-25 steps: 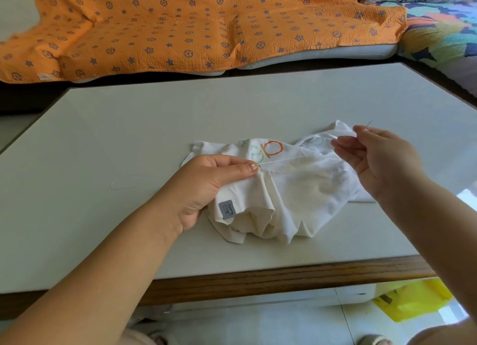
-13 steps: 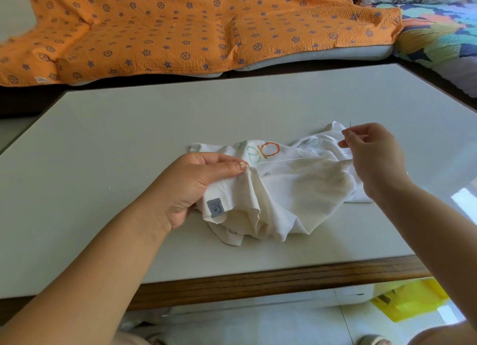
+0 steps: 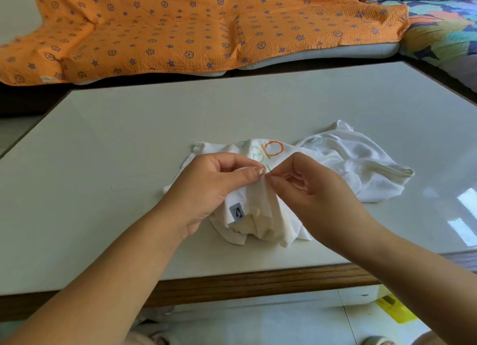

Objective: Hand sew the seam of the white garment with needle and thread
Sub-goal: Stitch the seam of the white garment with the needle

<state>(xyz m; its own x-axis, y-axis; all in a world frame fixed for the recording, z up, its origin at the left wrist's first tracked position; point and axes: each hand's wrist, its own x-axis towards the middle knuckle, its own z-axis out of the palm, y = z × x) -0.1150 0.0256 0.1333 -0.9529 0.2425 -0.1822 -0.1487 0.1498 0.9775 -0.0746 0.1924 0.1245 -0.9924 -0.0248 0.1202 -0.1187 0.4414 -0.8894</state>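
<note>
A crumpled white garment (image 3: pixel 356 164) with orange and green lettering and a small grey label lies on the pale table (image 3: pixel 154 128). My left hand (image 3: pixel 214 184) pinches a raised fold of the garment between thumb and fingers. My right hand (image 3: pixel 307 189) pinches a thin needle (image 3: pixel 269 169) right beside the left thumb tip, at the fold. A loop of pale thread (image 3: pixel 129 186) lies on the table to the left of the garment.
An orange star-patterned blanket (image 3: pixel 180 27) covers a cushion beyond the table's far edge. A multicoloured quilt (image 3: pixel 444 32) sits at the far right. The table's wooden front edge (image 3: pixel 258 282) runs below my forearms. A yellow object (image 3: pixel 395 308) lies on the floor at the lower right.
My right hand has moved left with the needle, from far out at the right over the garment to the fold held by my left hand. The left hand stayed in place.
</note>
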